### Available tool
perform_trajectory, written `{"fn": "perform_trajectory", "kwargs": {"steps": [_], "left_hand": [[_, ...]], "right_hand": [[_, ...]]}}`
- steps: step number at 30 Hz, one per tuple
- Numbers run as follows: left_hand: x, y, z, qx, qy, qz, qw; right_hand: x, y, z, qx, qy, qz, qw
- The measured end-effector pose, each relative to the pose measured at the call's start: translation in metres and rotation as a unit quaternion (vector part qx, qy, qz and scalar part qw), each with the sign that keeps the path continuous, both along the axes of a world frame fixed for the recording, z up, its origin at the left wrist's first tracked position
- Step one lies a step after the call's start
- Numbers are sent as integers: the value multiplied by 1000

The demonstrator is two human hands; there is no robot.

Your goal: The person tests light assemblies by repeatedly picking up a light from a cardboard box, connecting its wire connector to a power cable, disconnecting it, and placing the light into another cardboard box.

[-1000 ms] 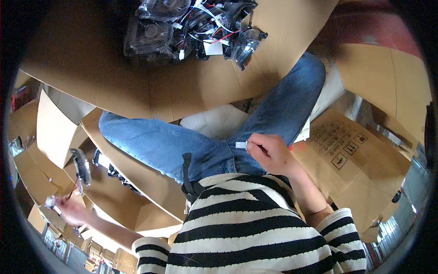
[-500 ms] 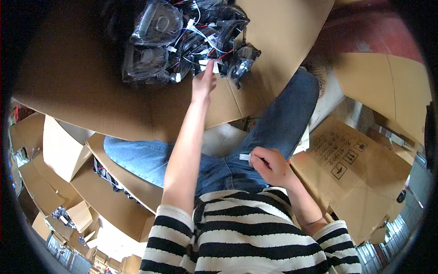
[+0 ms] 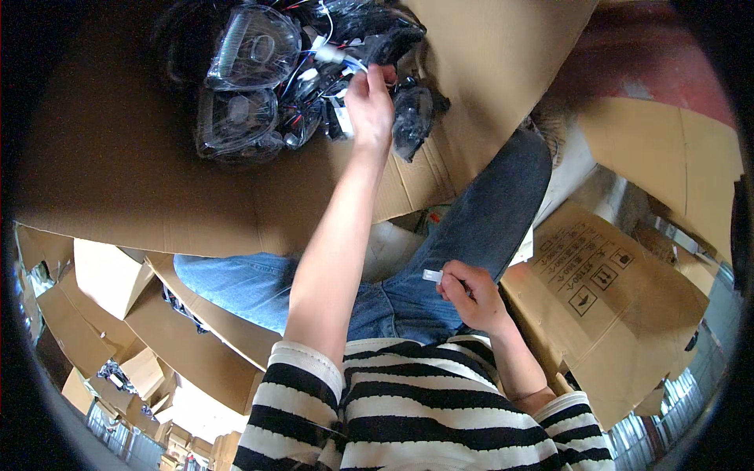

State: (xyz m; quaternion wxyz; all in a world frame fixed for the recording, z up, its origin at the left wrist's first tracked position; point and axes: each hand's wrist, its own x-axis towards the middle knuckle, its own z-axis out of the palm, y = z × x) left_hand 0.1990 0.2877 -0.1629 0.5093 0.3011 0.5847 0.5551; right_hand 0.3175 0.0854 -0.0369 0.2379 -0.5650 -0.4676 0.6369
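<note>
My left hand (image 3: 371,108) reaches into a pile inside a large cardboard box. Its fingers are closed round a wire (image 3: 355,63) that ends in a white connector (image 3: 329,54). Clear, rounded lamp-like units in plastic wrap, one upper (image 3: 258,47) and one lower (image 3: 236,118), lie left of that hand. Close by on its right is a dark wrapped part (image 3: 413,118). Over my lap, my right hand (image 3: 473,297) pinches a small white tag (image 3: 432,275) that sticks out past the fingertips.
The large box's brown wall (image 3: 157,208) spans my knees. To my right stands a printed carton (image 3: 620,290), with another cardboard flap (image 3: 652,157) beyond it. Several open boxes, including one with a white inner side (image 3: 110,275), are on my left.
My left hand has moved farther into the pile and closed on a wire, lifting its connector. The wrapped units have shifted slightly left. My right hand still holds the tag, slightly farther right.
</note>
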Motion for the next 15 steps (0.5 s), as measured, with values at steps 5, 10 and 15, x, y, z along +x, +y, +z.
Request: {"fn": "perform_trajectory", "kwargs": {"steps": [5, 10, 15], "left_hand": [[-29, -55, 60, 21, 49, -112, 992], [-71, -104, 112, 19, 127, -163, 978], [-104, -156, 134, 23, 171, -288, 942]], "right_hand": [[-5, -1, 7, 17, 12, 8, 1000], [-12, -1, 21, 24, -7, 50, 998], [-28, 0, 44, 93, -2, 107, 990]]}}
